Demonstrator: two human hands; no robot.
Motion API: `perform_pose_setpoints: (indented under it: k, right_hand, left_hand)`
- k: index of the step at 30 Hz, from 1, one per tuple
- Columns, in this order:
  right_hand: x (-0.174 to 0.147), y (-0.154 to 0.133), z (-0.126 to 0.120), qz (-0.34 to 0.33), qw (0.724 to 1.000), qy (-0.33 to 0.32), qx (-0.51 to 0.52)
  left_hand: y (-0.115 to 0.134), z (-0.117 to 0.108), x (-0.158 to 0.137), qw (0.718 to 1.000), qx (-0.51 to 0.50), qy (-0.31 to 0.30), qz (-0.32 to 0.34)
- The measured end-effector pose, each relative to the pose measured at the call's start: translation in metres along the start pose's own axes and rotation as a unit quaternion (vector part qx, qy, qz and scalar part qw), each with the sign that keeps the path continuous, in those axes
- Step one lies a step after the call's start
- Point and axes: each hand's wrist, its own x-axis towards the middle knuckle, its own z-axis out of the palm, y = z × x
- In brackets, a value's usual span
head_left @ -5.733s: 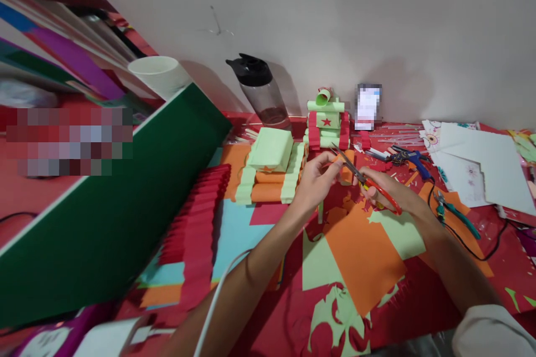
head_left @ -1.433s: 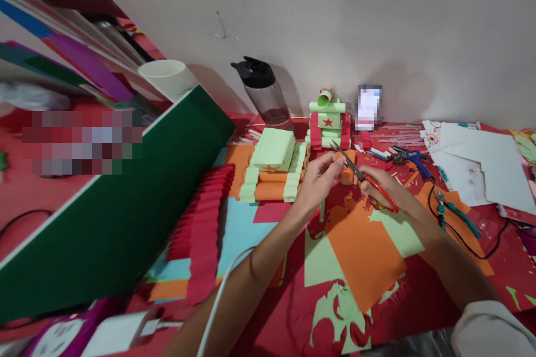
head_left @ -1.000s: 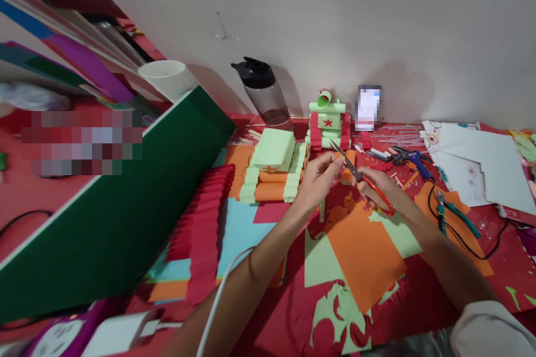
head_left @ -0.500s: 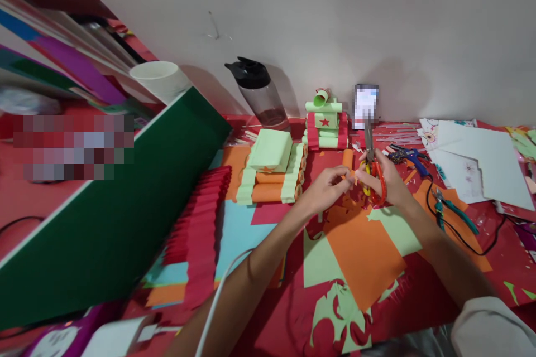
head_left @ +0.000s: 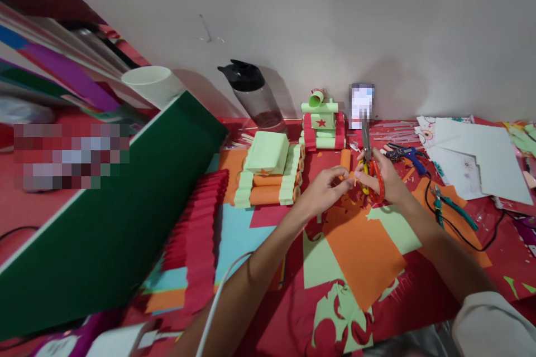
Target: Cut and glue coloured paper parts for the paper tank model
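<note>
My right hand (head_left: 388, 179) has the scissors (head_left: 379, 188) in its grip, with red and yellow handles and the blades pointing away toward the wall. Close beside it, my left hand (head_left: 329, 188) is closed in a pinch, and its fingertips meet those of the right hand at a small orange paper piece (head_left: 354, 177). The piece is too small to make out its shape. Just behind the left fingers stands an orange paper roll (head_left: 345, 160). Below both hands lie an orange sheet (head_left: 364, 256) and a light green sheet (head_left: 396, 228).
A green paper tank-like model (head_left: 320, 122), a phone (head_left: 362, 105) and a tilted bottle (head_left: 262, 103) stand along the wall. An orange-and-green roll model (head_left: 268, 170) is at left, beside a dark green board (head_left: 125, 223). A glue gun (head_left: 412, 159) and pliers (head_left: 456, 212) lie right.
The view has shifted slightly, so the objects on the table sit a little further left. Both hands keep nearly the same pose, with the scissors still in the right hand.
</note>
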Motion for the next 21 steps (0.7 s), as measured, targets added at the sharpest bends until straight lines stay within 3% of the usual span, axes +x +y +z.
perform_pose_setpoints:
  k: [10, 15, 21]
  right_hand:
    - [0.001, -0.001, 0.003, -0.017, 0.998, 0.058, 0.035]
    - [0.001, 0.003, 0.001, -0.022, 0.997, 0.071, 0.024]
    - [0.0, -0.001, 0.004, -0.016, 0.997, 0.069, 0.035]
  left_hand:
    - [-0.001, 0.01, -0.002, 0.993, -0.115, 0.009, -0.039]
    - [0.0, 0.007, 0.0, 0.992, -0.108, 0.059, -0.014]
    - [0.001, 0.009, 0.0, 0.992, -0.103, 0.072, -0.024]
